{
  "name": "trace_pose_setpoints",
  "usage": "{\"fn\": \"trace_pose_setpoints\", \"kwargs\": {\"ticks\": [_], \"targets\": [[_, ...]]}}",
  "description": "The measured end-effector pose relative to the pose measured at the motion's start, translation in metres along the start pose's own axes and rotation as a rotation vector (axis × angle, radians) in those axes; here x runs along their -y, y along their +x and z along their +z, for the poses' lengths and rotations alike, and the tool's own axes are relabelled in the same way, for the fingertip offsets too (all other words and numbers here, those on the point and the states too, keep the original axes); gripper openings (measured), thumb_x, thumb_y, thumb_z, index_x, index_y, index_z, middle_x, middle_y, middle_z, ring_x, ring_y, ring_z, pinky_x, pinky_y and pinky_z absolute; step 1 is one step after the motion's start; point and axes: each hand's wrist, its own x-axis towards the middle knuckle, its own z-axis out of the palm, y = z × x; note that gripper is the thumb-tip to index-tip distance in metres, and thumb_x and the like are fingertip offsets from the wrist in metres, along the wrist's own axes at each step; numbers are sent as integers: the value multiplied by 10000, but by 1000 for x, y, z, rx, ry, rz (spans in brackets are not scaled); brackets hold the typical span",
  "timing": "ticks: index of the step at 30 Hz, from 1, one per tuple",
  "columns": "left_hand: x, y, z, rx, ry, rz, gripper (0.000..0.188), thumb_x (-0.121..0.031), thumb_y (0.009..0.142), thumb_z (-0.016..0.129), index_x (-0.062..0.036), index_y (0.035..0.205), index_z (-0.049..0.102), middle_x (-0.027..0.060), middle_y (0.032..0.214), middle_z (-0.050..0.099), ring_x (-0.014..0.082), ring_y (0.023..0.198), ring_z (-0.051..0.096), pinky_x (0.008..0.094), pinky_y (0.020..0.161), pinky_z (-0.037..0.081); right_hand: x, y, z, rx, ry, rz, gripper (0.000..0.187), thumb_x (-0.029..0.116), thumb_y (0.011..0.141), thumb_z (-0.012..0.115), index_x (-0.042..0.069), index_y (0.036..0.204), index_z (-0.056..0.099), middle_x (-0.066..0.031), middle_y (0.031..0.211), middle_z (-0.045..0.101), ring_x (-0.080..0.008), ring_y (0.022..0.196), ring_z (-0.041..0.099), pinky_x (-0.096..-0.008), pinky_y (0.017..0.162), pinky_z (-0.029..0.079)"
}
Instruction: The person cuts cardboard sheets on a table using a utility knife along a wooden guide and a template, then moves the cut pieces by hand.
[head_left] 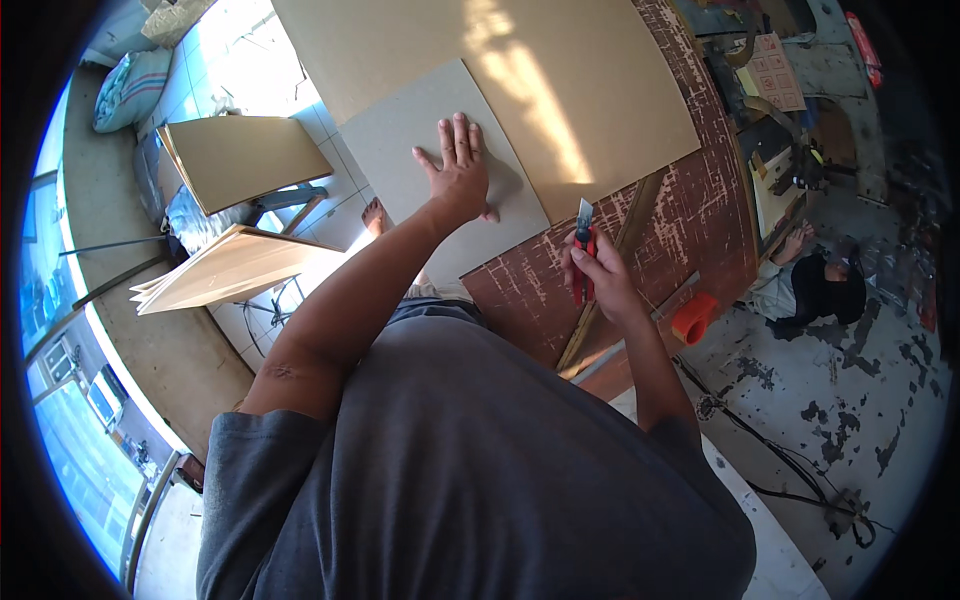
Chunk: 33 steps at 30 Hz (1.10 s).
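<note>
At the far left a stack of thin tan boards fans out on a stand, with another flat board above it over the pale tiled floor. These stand well apart from the bench.

The left hand lies flat, fingers spread, pressing on a smooth grey card sheet. The sheet is a rectangle lying skewed, its near corner reaching toward the person's body. It overlaps a much larger brown sheet, matte and flat, with a streak of sunlight across it. Both rest on a bench whose red-brown paint is flaked and patchy.

Just right of the grey sheet's lower edge the right hand is closed around a red knife, blade tip pointing up, held above the bare bench. A long wooden strip runs diagonally under that hand, near the bench's edge.

Beyond the edge, an orange roll sits on a rail. Farther right, another person crouches on stained concrete, and dark cables trail across it.
</note>
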Motion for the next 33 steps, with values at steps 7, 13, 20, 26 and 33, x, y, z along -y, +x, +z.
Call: {"fn": "trace_pose_setpoints", "kwargs": {"ticks": [7,13,20,26,33], "targets": [[0,1,1,-1,-21,-17,1531,-494,502,932,37,1547,-53,250,1615,-175,451,1491,-140,821,1046,112,21,16,12,144,355,11,210,254,1065,447,67,1128,519,-21,787,539,-72,606,528,-265,561,496],[3,4,4,-49,-67,-19,1551,-460,460,956,44,1547,-29,249,1617,-164,455,1493,-127,838,1027,124,8,87,20,-48,-311,-29,326,331,1068,420,27,1074,536,-99,722,589,-169,576,582,-335,552,514],[5,5,5,-66,-70,-28,1528,-428,462,956,43,1549,-9,243,1623,-147,451,1497,-111,839,1031,119,55,211,68,-214,-1037,-240,449,387,1036,431,-23,1086,604,-291,971,676,-471,943,644,-535,819,516],[3,6,4,-63,-48,-16,1512,-420,480,952,41,1551,-11,241,1626,-129,450,1500,-93,838,1028,139,88,276,88,-183,-1092,-182,494,403,1046,396,-20,1168,622,-247,1092,675,-423,1041,639,-479,893,507],[7,5,6,-77,-69,-8,1507,-408,474,954,39,1553,2,244,1628,-108,455,1499,-87,837,1027,143,86,286,88,-113,-1167,-176,485,398,1042,420,-22,1148,636,-245,1116,670,-414,1064,632,-468,926,495]]}}
